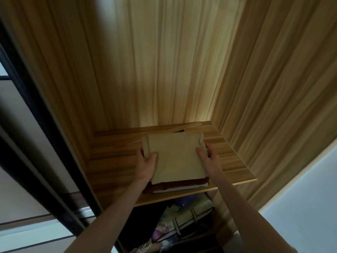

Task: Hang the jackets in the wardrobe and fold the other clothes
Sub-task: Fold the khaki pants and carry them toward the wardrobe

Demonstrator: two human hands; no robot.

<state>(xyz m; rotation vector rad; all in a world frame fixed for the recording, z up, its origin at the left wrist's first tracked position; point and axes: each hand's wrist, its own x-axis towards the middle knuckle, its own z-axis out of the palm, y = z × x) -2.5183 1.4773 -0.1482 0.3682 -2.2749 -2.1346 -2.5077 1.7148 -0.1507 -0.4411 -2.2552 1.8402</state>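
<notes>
Both hands are out in front of me on a stack of folded clothes (175, 161) that lies on a wooden shelf (228, 152) inside the wardrobe (164, 61). I see the left hand (146, 162) at the stack's left edge, its thumb lying across the top of the cream garment (175, 154) while the other fingers curl down round the side and out of view, so it grips the pile from that flank. My right hand (207, 157) mirrors it at the right edge: the thumb rests on the cream cloth and the fingers wrap the side, close to a rolled fold at the far right corner. Under the cream piece I can make out a dark brown garment (180, 185) and, beneath that, a pale white layer (182, 189) showing only along the near edge. The stack sits roughly mid-shelf, its near edge close to the shelf's front lip. Behind it, against the wardrobe's back panel, lie a few thin pale wooden slats (182, 127), and a sliver of something dark green peeks out at the stack's far edge. Below the shelf I see a lower compartment holding bags (184, 221), one floral-patterned with pale straps. A dark sliding door frame (36, 115) runs down the left side, and a white wall (300, 207) shows at the lower right
</notes>
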